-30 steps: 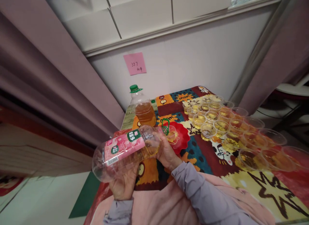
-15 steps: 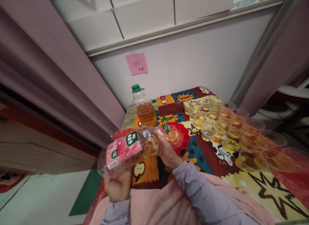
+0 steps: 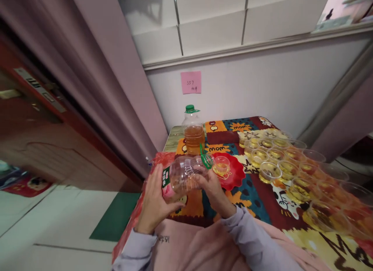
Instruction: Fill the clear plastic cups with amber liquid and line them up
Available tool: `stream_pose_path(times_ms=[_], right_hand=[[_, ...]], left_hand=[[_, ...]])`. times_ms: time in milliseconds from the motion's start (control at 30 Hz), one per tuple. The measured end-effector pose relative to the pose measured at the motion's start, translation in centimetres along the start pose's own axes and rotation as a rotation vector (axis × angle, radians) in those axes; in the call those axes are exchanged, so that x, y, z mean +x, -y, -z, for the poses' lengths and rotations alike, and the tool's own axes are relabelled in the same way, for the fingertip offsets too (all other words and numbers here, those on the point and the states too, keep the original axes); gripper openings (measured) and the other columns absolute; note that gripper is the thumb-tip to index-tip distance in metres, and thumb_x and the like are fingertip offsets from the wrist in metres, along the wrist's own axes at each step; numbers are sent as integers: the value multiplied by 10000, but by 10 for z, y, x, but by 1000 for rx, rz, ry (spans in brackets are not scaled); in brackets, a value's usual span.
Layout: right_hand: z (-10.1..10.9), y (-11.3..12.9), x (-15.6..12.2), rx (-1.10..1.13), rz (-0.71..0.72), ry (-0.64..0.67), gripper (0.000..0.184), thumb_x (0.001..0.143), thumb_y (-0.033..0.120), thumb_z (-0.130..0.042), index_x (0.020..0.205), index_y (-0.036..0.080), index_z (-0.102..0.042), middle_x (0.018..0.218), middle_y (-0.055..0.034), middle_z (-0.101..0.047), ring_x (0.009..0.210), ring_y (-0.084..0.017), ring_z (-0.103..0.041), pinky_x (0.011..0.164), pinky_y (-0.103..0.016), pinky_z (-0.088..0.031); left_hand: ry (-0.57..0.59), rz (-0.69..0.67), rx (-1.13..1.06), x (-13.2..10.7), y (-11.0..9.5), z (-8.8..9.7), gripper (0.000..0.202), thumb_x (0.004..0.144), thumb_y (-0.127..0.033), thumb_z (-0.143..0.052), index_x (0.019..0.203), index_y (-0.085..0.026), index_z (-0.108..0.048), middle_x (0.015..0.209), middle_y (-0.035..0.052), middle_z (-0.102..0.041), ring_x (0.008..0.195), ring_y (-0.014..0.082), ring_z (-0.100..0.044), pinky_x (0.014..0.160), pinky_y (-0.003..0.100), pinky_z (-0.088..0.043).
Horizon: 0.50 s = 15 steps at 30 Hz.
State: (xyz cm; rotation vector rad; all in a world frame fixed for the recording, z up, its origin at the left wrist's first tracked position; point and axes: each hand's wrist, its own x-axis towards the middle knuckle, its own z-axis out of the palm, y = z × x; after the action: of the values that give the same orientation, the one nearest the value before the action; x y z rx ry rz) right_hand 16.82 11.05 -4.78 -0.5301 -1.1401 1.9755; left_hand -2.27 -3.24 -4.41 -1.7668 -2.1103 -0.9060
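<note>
- Here, a nearly empty bottle (image 3: 183, 176) is held on its side, gripped by both hands above the table's near left edge.
- The left hand (image 3: 154, 203) is closed around the labelled base end.
- The right hand (image 3: 211, 187) is wrapped under the neck, by the green cap ring (image 3: 206, 159).
- Just beyond the bottle's mouth, a small cup (image 3: 222, 165) is set on a red plate (image 3: 236, 174).
- Farther back, a second bottle (image 3: 193, 132) is stood upright; to the right, filled cups (image 3: 269, 170) are ranged in rows.

Table (image 3: 256, 209), patterned cloth — red plate (image 3: 233, 174), capped bottle (image 3: 193, 131), filled cups (image 3: 288, 166).
</note>
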Motion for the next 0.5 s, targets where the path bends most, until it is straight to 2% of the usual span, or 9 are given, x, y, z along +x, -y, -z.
stream_pose_path(times_ms=[100,200,300,400,500], right_hand=[[-9,6,-6,-19,56,136,661,796,606,-895,1314,284,-641,1368,-90,-746,1244,-334,-734,1037,-502,-621],[-13,11,-13,-80,81,264,651,846,571,-884,1369,297,-610,1416,-90,-723,1304,-321,-715,1101,-513,-592],[-9,13,-18,-163,53,330,770,850,529,-903,1495,326,-533,1463,-101,-685,1361,-333,-683,1040,-502,-629],[5,20,-18,-332,95,190,802,826,551,-916,1506,322,-559,1533,-124,-631,1401,-351,-647,1012,-479,-636],[31,38,-9,-510,184,-17,618,879,588,-846,1388,286,-668,1461,-126,-698,1298,-326,-708,1034,-477,-620]], left_hand=[[42,0,11,1,6,2,1342,659,-680,-949,1739,-260,-272,1699,207,-494,1530,444,-523,1229,608,-477],[-15,5,-17,-6,16,3,1224,717,-660,-917,1715,-266,-327,1674,190,-530,1513,428,-546,1219,591,-491],[-77,-3,-44,-12,22,2,1181,757,-681,-879,1714,-262,-328,1665,195,-534,1506,433,-550,1214,615,-487],[-133,35,-56,-14,23,-2,1154,782,-683,-858,1714,-256,-328,1646,199,-550,1492,434,-561,1213,629,-481],[-153,53,-69,-13,23,-5,1148,786,-672,-859,1714,-256,-327,1636,192,-559,1479,421,-574,1217,605,-485]])
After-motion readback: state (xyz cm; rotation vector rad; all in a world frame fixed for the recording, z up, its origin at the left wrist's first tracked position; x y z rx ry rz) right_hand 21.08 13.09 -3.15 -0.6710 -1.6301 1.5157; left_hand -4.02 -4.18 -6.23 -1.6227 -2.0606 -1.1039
